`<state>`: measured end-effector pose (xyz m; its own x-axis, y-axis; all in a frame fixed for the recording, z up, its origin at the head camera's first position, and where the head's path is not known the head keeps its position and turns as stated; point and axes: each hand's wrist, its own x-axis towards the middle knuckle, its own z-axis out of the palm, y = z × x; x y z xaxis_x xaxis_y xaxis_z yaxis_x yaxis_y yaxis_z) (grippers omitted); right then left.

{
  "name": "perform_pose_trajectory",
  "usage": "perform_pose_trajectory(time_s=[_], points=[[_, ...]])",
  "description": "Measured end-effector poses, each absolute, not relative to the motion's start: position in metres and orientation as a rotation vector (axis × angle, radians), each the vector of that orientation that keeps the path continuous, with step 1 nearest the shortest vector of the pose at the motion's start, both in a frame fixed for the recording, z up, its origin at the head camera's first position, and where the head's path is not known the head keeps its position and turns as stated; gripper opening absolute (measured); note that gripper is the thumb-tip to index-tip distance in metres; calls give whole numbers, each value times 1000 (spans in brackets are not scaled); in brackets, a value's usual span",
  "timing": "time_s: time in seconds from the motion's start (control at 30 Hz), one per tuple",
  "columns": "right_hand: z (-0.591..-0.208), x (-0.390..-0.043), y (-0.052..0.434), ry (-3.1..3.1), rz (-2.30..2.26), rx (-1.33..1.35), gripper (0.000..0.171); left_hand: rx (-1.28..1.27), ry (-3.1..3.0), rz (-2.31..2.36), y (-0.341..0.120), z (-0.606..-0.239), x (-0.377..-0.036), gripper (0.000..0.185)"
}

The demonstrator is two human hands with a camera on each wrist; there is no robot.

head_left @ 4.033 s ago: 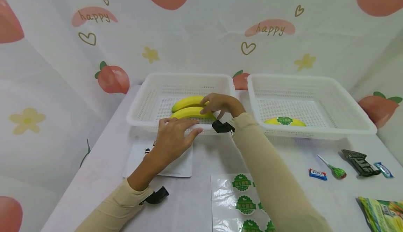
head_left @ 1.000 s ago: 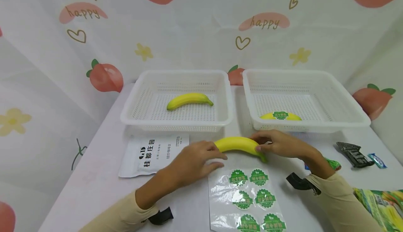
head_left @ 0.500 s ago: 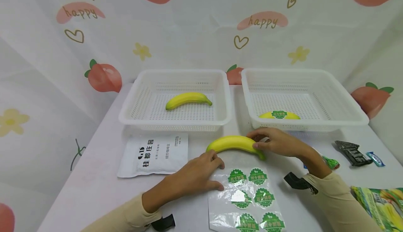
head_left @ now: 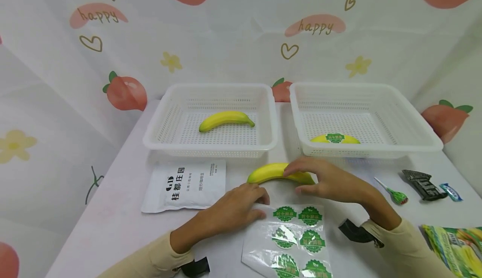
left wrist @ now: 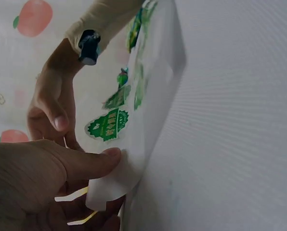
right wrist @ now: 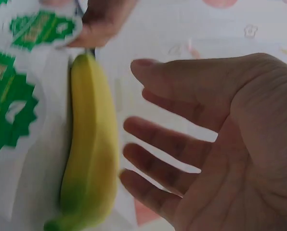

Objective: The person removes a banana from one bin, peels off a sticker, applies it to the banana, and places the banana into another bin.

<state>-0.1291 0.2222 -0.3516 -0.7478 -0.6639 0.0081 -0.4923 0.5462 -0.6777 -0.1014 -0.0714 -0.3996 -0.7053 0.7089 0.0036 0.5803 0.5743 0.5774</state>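
Your right hand (head_left: 331,181) hovers spread wide over the banana (head_left: 269,172) on the tabletop (head_left: 120,223); your left hand (head_left: 235,207) pinches the sticker sheet's (head_left: 293,240) far-left corner.

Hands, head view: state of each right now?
Left hand: pinches the corner of the sticker sheet.
Right hand: open, fingers spread over the banana, gripping nothing.

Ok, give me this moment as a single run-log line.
left hand: pinches corner of sticker sheet | right hand: open over banana on table | left basket: one banana | right basket: stickered banana
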Motion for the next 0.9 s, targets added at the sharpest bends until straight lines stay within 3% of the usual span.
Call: perform_pose_trajectory(time_s=[0.3, 0.57, 0.9], points=[[-347, -117, 208, 2381, -1014, -1021, 26, 819, 2194, 1211, -75, -392, -110, 35], [-351, -117, 202, 2387, -959, -944, 30, 516, 1858, 1510, -76, -389, -115, 36], [-356, -117, 201, 2412, -939, -898, 42, 297, 1539, 1722, -76, -386, -115, 55]])
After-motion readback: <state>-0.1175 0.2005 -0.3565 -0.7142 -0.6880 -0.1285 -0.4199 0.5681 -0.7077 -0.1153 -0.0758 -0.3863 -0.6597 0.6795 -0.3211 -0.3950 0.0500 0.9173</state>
